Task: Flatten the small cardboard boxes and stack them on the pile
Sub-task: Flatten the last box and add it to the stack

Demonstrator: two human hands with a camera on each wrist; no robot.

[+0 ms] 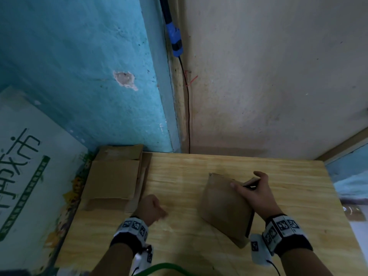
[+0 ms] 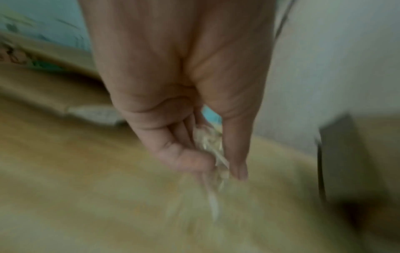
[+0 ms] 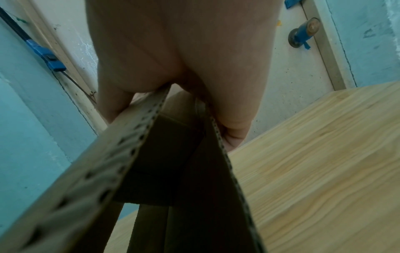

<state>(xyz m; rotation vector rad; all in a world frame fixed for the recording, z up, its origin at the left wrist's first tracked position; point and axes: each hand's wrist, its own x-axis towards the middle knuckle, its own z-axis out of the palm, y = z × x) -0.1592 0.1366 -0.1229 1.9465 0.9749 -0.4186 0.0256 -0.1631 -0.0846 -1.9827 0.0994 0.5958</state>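
Your right hand (image 1: 256,196) clamps the brown corrugated box (image 1: 225,208), tilted on the pale wood-grain table (image 1: 199,166); the right wrist view alone shows thumb and fingers squeezing two fluted edges around a dark hollow. Your left hand (image 1: 150,208), well apart, pinches a crumpled clear strip (image 2: 213,154), seen only in its blurred wrist view. The flattened pile (image 1: 113,176) lies at the table's left edge beside a printed carton (image 1: 25,156)
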